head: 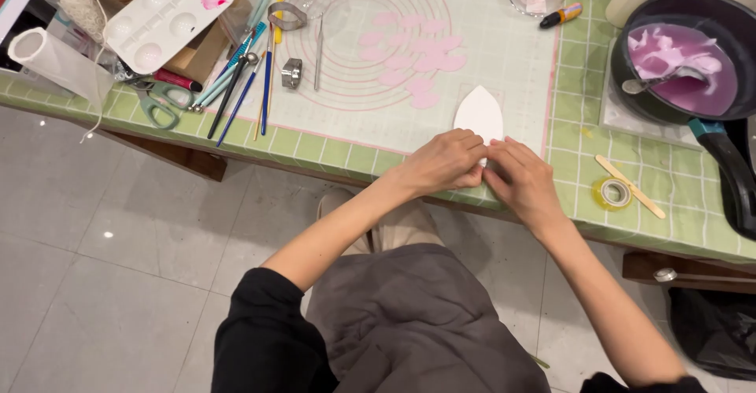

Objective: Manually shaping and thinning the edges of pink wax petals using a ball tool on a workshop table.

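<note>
Green checked table (677, 204), near edge: left hand (441, 163) and right hand (521, 182) both pinched on base of white pointed petal template (479, 113); long axis points away from body.

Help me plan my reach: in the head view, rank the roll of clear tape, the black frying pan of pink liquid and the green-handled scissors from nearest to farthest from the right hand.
From the right hand:
1. Roll of clear tape, just to its right on the green checked tablecloth.
2. Black frying pan of pink liquid, farther up at the right.
3. Green-handled scissors, far across at the left.
</note>
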